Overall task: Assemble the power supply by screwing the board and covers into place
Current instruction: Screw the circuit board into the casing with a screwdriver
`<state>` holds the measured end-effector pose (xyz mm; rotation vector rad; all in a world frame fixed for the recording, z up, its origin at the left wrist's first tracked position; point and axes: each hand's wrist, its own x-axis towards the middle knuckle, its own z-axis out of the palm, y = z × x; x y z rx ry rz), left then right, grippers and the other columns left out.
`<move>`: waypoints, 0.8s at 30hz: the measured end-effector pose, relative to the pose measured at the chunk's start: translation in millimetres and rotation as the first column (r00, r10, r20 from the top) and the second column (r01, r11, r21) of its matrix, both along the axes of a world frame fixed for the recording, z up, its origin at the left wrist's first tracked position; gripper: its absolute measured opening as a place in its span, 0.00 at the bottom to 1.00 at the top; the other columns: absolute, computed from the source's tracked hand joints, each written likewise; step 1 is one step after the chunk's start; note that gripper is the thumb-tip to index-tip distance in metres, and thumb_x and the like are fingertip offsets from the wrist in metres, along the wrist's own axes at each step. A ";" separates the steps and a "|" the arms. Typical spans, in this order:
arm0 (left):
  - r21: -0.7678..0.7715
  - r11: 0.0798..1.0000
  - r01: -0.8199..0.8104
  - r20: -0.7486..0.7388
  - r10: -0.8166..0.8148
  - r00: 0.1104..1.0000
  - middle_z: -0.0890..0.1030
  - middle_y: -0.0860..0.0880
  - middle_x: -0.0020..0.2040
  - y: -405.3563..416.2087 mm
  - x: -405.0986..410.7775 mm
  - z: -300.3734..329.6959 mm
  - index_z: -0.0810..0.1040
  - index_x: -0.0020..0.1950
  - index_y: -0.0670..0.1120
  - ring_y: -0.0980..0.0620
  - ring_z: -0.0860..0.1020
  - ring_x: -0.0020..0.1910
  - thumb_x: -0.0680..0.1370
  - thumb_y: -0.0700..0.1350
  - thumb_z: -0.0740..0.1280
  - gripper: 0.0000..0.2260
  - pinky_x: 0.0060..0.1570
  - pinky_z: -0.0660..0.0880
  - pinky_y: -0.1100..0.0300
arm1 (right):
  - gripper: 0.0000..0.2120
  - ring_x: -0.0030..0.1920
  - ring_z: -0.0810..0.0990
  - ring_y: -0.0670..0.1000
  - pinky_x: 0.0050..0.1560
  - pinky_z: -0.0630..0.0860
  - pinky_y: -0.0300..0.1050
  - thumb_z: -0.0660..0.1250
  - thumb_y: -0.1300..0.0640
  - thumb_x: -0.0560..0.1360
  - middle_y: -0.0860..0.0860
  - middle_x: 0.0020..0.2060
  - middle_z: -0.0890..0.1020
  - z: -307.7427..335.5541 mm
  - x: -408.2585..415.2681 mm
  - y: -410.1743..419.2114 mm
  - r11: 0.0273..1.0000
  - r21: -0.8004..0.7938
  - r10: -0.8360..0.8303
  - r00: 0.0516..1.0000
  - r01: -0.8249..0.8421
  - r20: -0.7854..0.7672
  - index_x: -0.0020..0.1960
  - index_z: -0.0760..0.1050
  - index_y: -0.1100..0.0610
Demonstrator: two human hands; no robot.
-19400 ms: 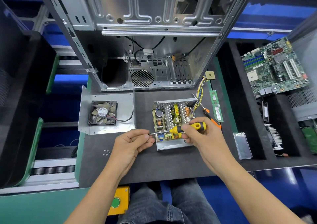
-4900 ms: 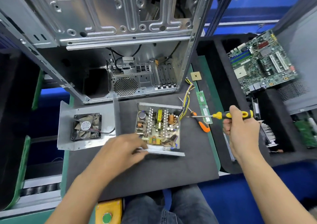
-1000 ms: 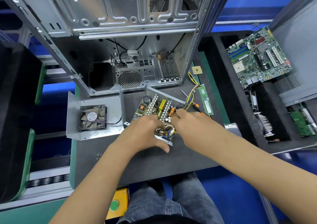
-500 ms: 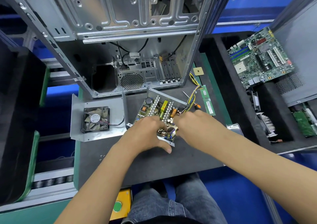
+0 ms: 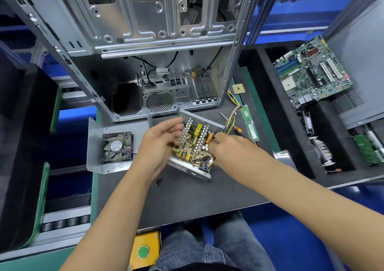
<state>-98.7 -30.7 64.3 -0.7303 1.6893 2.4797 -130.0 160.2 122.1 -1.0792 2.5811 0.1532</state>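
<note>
The power supply [image 5: 194, 146], an open metal base with its circuit board inside, lies turned at an angle on the dark mat [image 5: 187, 198]. My left hand [image 5: 158, 148] is at its left side with fingers spread and loosely straight, the fingertips touching the board's left edge. My right hand [image 5: 228, 152] curls over the right side of the base and grips it; its fingertips are partly hidden. The cover with the fan [image 5: 116, 147] lies flat to the left. An orange-handled screwdriver [image 5: 239, 129] lies behind my right hand. Small loose screws [image 5: 159, 181] sit beside my left wrist.
An open computer case [image 5: 166, 42] stands just behind the power supply. A bundle of coloured wires [image 5: 233, 112] runs from the supply's right rear. A memory stick [image 5: 250, 126] and a small chip [image 5: 238, 89] lie at right. A motherboard [image 5: 311, 71] rests in the right tray.
My left hand has come off the top of the board and drawn to its left edge with fingers spread. My right hand stays on the right side. The view shifted slightly.
</note>
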 end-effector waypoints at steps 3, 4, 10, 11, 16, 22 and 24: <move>0.197 0.978 -0.073 0.044 0.065 0.997 0.85 0.43 0.52 -1.3 1.3 -1.8 0.81 0.58 0.40 0.54 0.84 0.48 0.76 0.21 0.57 0.22 0.45 0.79 0.66 | 0.10 0.43 0.79 0.57 0.37 0.68 0.47 0.67 0.67 0.73 0.53 0.45 0.72 0.9 -0.6 -4.4 0.990 0.081 0.116 0.992 -0.112 -0.041 0.49 0.73 0.55; 0.238 0.968 -0.081 0.049 0.071 0.996 0.85 0.42 0.54 -0.9 1.9 -2.5 0.80 0.58 0.39 0.51 0.84 0.51 0.76 0.21 0.57 0.21 0.48 0.80 0.64 | 0.07 0.41 0.79 0.57 0.35 0.67 0.45 0.67 0.66 0.74 0.52 0.42 0.73 0.6 -1.0 -5.4 0.985 0.115 0.138 0.989 -0.131 -0.056 0.47 0.73 0.54; 0.329 0.931 -0.160 0.061 0.148 0.987 0.85 0.36 0.52 3.6 3.7 -6.9 0.76 0.60 0.35 0.41 0.84 0.53 0.80 0.28 0.60 0.11 0.50 0.82 0.60 | 0.08 0.47 0.82 0.60 0.37 0.68 0.47 0.62 0.53 0.81 0.51 0.37 0.74 -7.6 -7.0 7.1 0.988 0.112 -0.086 0.982 0.106 -0.167 0.45 0.72 0.55; 0.318 0.931 -0.179 0.071 0.165 0.984 0.85 0.36 0.49 4.6 3.5 -7.1 0.76 0.59 0.34 0.42 0.85 0.52 0.80 0.30 0.62 0.09 0.48 0.81 0.62 | 0.10 0.49 0.81 0.61 0.37 0.68 0.47 0.61 0.48 0.81 0.53 0.43 0.77 -8.9 -5.8 10.0 0.986 0.083 -0.132 0.985 0.142 -0.113 0.52 0.72 0.55; 0.256 0.942 -0.218 0.119 0.193 0.974 0.86 0.41 0.41 12.6 0.6 -7.0 0.79 0.51 0.35 0.50 0.86 0.43 0.81 0.41 0.65 0.08 0.40 0.80 0.66 | 0.15 0.40 0.70 0.54 0.37 0.70 0.48 0.66 0.67 0.73 0.52 0.52 0.68 1.2 0.8 9.3 1.000 0.016 -0.009 0.997 0.007 0.075 0.56 0.67 0.55; 0.400 0.904 -0.150 0.138 0.103 0.985 0.83 0.33 0.54 10.8 1.2 -1.9 0.76 0.61 0.32 0.38 0.84 0.54 0.84 0.35 0.58 0.11 0.46 0.83 0.55 | 0.06 0.45 0.80 0.56 0.37 0.69 0.46 0.64 0.64 0.77 0.51 0.47 0.76 4.7 -4.1 -2.2 0.977 0.124 0.179 0.983 -0.173 -0.042 0.49 0.71 0.53; 0.425 0.896 -0.124 0.126 0.077 0.989 0.83 0.33 0.56 10.2 2.3 -0.1 0.75 0.63 0.32 0.38 0.83 0.56 0.82 0.30 0.56 0.12 0.48 0.83 0.53 | 0.03 0.45 0.80 0.58 0.40 0.71 0.47 0.63 0.58 0.80 0.51 0.41 0.74 3.3 -8.5 -3.8 0.987 0.112 0.123 0.991 -0.117 -0.046 0.47 0.71 0.54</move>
